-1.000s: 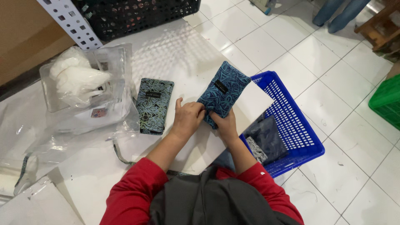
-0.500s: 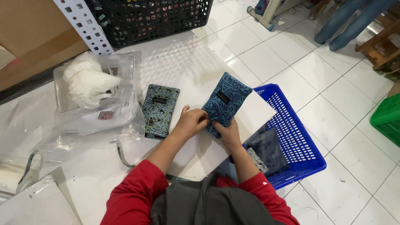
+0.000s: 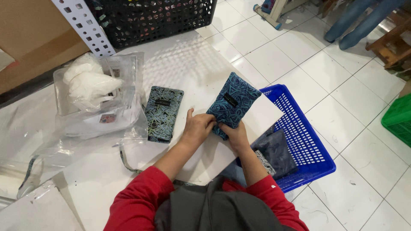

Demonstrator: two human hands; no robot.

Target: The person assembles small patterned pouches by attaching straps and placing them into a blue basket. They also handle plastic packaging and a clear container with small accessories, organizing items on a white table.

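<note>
Pouch point(image 3: 231, 102), blue and patterned, stands on the bench point(image 3: 188, 68) beside the blue basket point(image 3: 308, 141). Your left hand point(image 3: 198, 128) and right hand point(image 3: 234, 134) both pinch its bottom end, fingers closed on it.

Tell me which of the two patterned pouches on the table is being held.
The bluer, puffed patterned pouch near the blue basket: left hand and right hand grip its lower end. The greener pouch lies flat, untouched.
</note>
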